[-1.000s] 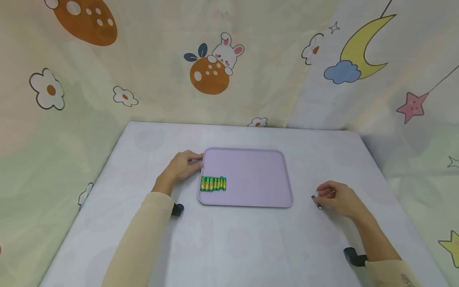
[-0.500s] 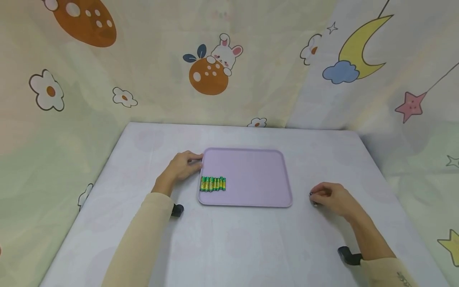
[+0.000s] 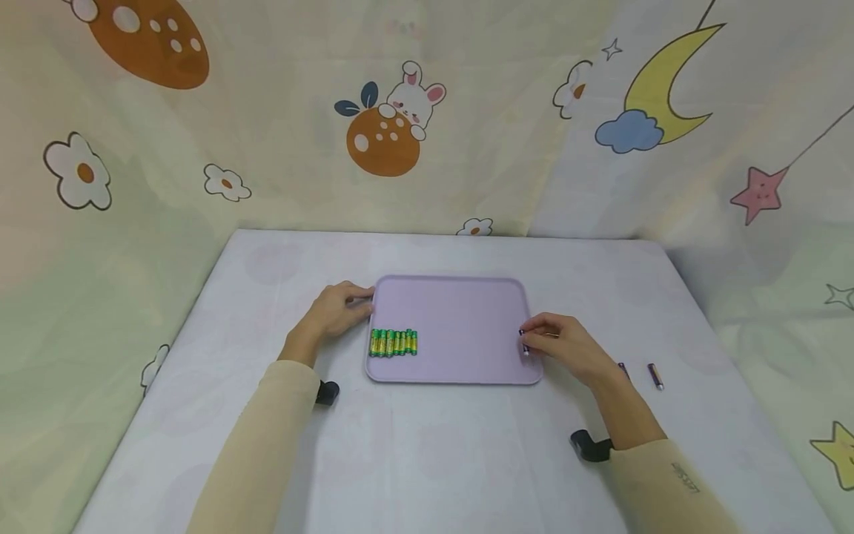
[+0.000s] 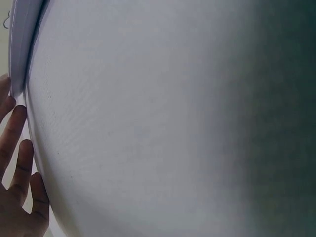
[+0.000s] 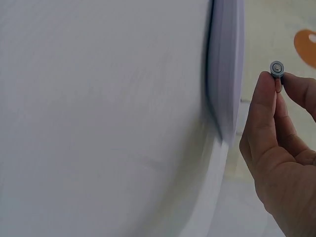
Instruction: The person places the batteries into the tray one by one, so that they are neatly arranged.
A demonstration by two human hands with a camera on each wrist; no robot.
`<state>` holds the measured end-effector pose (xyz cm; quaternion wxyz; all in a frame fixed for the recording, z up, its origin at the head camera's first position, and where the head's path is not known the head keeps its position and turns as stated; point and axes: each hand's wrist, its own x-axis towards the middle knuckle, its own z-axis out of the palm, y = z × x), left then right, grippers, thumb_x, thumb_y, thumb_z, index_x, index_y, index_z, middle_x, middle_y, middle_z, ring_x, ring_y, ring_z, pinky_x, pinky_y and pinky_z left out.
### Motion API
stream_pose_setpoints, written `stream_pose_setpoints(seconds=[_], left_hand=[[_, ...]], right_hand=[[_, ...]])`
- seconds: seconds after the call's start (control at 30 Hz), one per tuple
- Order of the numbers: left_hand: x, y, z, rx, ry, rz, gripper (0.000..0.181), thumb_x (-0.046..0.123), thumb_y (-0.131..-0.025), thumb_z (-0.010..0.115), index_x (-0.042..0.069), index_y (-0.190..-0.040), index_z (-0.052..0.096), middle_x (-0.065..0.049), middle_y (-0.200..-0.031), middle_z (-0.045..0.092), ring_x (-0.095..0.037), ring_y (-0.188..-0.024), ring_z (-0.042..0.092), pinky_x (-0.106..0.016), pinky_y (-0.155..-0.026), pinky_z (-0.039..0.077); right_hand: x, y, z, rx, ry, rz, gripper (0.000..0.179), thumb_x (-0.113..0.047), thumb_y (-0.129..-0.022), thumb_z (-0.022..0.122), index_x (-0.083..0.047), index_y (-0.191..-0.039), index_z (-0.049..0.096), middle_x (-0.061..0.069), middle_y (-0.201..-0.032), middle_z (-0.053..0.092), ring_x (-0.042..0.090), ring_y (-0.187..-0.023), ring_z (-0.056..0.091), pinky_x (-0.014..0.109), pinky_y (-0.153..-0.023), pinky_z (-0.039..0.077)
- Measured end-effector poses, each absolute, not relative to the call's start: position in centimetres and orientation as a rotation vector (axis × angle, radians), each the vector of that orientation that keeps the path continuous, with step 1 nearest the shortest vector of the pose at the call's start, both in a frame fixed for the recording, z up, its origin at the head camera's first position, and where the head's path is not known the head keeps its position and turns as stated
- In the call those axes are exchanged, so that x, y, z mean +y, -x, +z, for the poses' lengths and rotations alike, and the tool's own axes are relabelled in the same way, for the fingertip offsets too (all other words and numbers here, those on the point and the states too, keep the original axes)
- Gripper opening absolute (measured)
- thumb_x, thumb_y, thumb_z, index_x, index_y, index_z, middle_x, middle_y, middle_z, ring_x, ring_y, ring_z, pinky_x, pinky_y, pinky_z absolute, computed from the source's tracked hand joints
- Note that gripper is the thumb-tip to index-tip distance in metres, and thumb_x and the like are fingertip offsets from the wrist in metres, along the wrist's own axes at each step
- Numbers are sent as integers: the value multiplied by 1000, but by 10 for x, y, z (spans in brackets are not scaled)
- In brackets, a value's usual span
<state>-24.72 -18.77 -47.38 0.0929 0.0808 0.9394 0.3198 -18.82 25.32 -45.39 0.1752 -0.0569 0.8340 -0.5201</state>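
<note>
My right hand pinches a dark battery between thumb and fingertips, over the right edge of the lilac tray. The round end of that battery faces the camera in the right wrist view. At the tray's left edge, my left hand touches the rim with its fingertips; in the left wrist view its fingers look extended. Several green and yellow batteries stand side by side in a row in the tray's lower left part.
Two more dark batteries lie on the white-covered table right of the tray: one fully visible, the other partly behind my right wrist. A patterned cloth backdrop rises behind the table.
My right hand has picked up a dark battery from the table's right side and moved left with it to the tray's right edge. My left hand stays at the tray's left edge.
</note>
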Motion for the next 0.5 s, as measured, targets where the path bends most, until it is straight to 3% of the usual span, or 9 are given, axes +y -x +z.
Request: stream_pose_setpoints(seconds=[0.2,0.5], left_hand=[[-189,248,-471,2783,-250,950,47,31,-100,66,18,-144,61,-12,-143,59,-38,-133,53,-55,-113,43],[-190,247,-470,2780,-234,941,47,33,-100,66,19,-144,61,-10,-143,59,-37,-134,52,-55,-115,41]], right_hand=[[207,202,-459,2387,198,-1407,29,-22,-96,74,-2,-116,69,10,-102,73,20,-92,66,28,-80,55],[157,209,-463,2351,215,-1409,22,-19,-94,75,-3,-108,70,7,-91,74,17,-82,71,26,-78,57]])
